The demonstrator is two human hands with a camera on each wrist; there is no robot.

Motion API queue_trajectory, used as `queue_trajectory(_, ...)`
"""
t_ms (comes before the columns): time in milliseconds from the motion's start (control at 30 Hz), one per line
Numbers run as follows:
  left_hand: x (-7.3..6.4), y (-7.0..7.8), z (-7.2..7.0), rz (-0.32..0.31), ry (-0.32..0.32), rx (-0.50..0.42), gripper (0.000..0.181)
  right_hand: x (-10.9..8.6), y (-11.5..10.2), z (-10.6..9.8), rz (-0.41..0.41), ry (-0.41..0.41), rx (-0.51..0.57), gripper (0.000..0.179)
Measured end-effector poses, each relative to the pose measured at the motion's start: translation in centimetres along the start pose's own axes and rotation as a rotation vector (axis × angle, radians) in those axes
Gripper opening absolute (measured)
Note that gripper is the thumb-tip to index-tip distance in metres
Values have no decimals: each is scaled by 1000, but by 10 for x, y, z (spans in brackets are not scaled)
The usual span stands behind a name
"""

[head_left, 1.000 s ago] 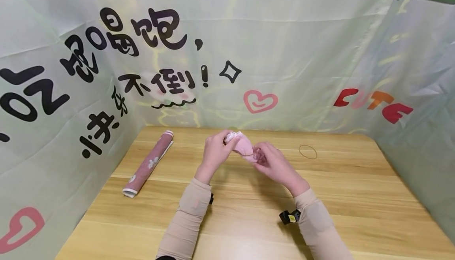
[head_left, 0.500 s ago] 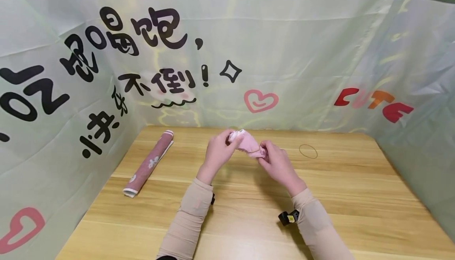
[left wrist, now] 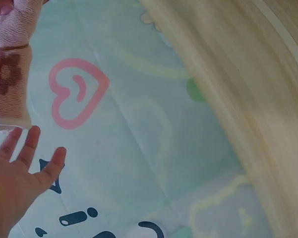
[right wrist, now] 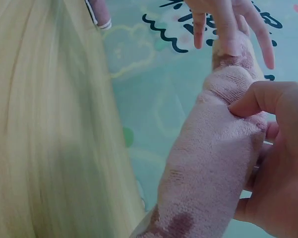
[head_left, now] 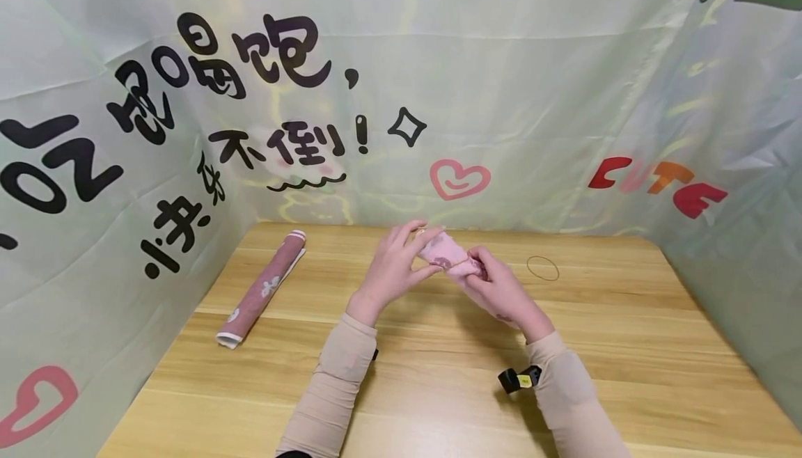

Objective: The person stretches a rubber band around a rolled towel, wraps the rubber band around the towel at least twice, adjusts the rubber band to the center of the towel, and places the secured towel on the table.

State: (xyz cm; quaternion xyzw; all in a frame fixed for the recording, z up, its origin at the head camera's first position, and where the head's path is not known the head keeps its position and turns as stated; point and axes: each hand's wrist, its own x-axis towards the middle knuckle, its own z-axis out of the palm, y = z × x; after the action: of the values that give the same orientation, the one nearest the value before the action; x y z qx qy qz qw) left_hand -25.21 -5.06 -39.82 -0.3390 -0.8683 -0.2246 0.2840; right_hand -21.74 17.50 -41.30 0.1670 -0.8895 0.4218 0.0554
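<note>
Printed cloth backdrop [head_left: 501, 82], wooden table [head_left: 432, 381], and a pink roll [head_left: 450, 255] held up over the table's back middle.
A mauve patterned roll [head_left: 260, 294] lies on the table's left side. The right hand [head_left: 506, 294] grips the pink roll between thumb and fingers; the left hand [head_left: 390, 270], fingers straight and spread, touches its end. A thin loop [head_left: 540, 257] lies on the table right of middle, toward the back; a thin brown band [left wrist: 15, 47] circles the pink roll.
</note>
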Motion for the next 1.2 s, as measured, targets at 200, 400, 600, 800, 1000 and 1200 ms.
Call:
queue_trajectory(200,-2,0,0,80,-41,-17,58,0,0,-3,-18,-27,-12,28)
queue_trajectory(400,-3,-2,-1,84,-91,-25,51,-1,0,-5,-27,-85,-11,24)
queue_trajectory(600,-5,-3,-4,48,-130,-72,43,-2,2,-5,-64,-136,-27,20)
queue_trajectory(800,-4,-3,-7,-1,-155,-76,34,-1,1,-1,-113,-70,-58,30)
queue_trajectory(1000,-3,-2,-8,-57,-136,-77,30,1,-1,6,-388,139,-72,25)
queue_trajectory(1200,-3,-1,-8,-79,-115,-172,25,3,-5,13,-521,182,-98,21)
